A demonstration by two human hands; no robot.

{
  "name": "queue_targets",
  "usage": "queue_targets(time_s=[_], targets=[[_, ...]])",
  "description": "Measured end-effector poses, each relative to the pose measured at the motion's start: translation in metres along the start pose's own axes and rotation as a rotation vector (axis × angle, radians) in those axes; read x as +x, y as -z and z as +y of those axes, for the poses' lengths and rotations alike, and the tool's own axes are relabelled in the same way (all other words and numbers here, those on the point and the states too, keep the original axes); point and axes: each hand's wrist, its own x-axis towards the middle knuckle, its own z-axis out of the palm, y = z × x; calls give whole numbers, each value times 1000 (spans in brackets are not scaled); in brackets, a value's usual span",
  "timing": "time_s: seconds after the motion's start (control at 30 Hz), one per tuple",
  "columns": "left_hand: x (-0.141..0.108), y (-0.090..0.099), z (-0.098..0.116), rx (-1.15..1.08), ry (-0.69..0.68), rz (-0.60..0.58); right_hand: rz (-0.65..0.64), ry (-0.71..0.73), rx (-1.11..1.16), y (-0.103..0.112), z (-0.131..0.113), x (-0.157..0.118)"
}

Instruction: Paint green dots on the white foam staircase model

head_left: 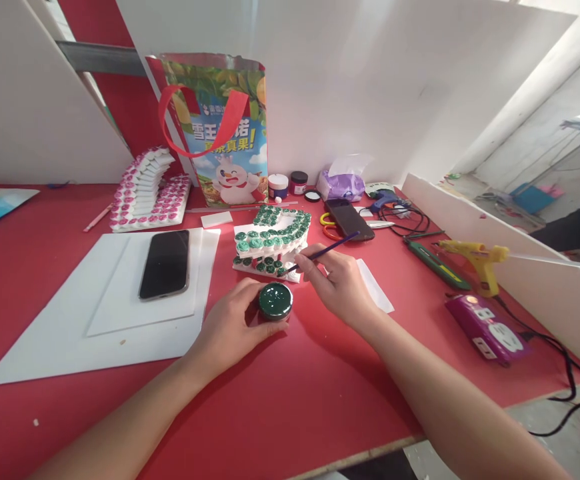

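Observation:
My left hand [237, 317] is closed around a small round jar of dark green paint [275, 300], low on the red table. A thin dark paintbrush [331, 246] is pinched in my right hand [337, 277], its tip by the lower right of a white model [273, 243]. Rows of rosette-like knobs cover that model's curved top and its base. Most knobs are dark green, several are lighter green, and some at the lower right are white. Whether the bristles touch a knob is too small to tell.
White boards [135, 343] with a phone [165, 265] lie left. Behind stand a pink-and-white model [147, 190], a gift bag [230, 133], paint jars [299, 182] and tissues [343, 183]. Rightward are another phone [350, 220], a green cutter [435, 263], a yellow glue gun [477, 257] and a purple power box [487, 330].

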Motion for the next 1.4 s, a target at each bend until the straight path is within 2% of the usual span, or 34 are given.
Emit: queue_targets(time_s=[0.3, 0.53, 0.8, 1.4], targets=[[-1, 0, 0, -3, 11, -10, 70, 26, 29, 4, 2, 2], [0, -1, 0, 4, 25, -10, 33, -19, -10, 4, 3, 3], [0, -1, -1, -2, 21, -12, 107, 7, 58, 4, 7, 4], [1, -1, -1, -4, 35, -12, 81, -40, 54, -3, 4, 1]])
